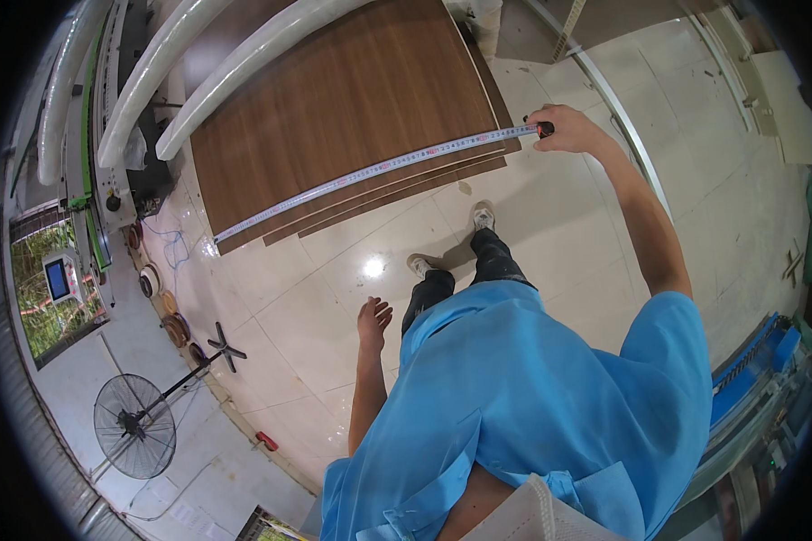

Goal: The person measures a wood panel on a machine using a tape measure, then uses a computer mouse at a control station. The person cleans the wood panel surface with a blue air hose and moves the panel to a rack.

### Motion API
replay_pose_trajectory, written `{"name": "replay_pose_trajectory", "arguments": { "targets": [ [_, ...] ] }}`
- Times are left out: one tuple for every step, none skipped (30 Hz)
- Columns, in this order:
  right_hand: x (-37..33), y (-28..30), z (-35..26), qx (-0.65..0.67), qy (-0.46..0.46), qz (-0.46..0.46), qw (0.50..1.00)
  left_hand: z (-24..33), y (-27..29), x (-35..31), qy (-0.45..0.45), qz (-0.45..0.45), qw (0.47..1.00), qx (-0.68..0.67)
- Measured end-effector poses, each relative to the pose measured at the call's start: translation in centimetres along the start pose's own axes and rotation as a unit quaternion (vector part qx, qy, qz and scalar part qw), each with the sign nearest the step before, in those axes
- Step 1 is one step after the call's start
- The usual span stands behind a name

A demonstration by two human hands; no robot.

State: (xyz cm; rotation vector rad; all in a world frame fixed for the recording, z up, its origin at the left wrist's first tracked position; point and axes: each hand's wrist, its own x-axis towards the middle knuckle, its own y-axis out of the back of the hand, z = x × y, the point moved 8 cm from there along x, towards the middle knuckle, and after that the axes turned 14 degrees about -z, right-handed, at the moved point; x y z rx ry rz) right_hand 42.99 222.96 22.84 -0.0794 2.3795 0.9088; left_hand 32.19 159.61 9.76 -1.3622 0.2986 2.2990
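Note:
My right hand (567, 129) is closed around the dark case of a tape measure (545, 129) at the right corner of a stack of brown wood-grain boards (343, 99). The white tape blade (379, 169) is drawn out across the top board, close to its near edge, and its far end reaches the board's left corner. My left hand (373, 320) hangs low beside my leg, away from the boards, with its fingers loosely apart and nothing in them.
Long plastic-wrapped rolls (198, 108) lie over the boards' far left side. At the left are a machine with a green rail (90, 135), a small control screen (59, 279), a standing fan (135, 426) and rolls of edging (175, 330). A metal rail (622, 117) runs along the right.

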Motion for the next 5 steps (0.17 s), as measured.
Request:
{"name": "replay_pose_trajectory", "arguments": {
  "targets": [
    [-0.1, -0.1, 0.0, 0.011, 0.004, -0.003, 1.000, -1.0, 0.4, -0.2, 0.010, 0.003, 1.000, -0.001],
    [-0.1, -0.2, 0.0, 0.004, -0.007, 0.001, 1.000, -1.8, 1.0, -0.4, 0.019, 0.006, 1.000, 0.002],
    [-0.2, -0.2, 0.0, -0.001, -0.012, 0.007, 1.000, -2.7, 1.4, -0.5, 0.033, 0.000, 0.999, -0.004],
    [-0.2, 0.0, 0.1, -0.009, -0.025, 0.013, 1.000, -3.4, 2.0, -0.5, 0.042, 0.002, 0.999, -0.003],
    [-0.2, 0.0, -0.1, -0.025, -0.023, 0.004, 0.999, -4.1, 2.6, -0.4, 0.052, 0.005, 0.999, 0.001]
  ]
}}
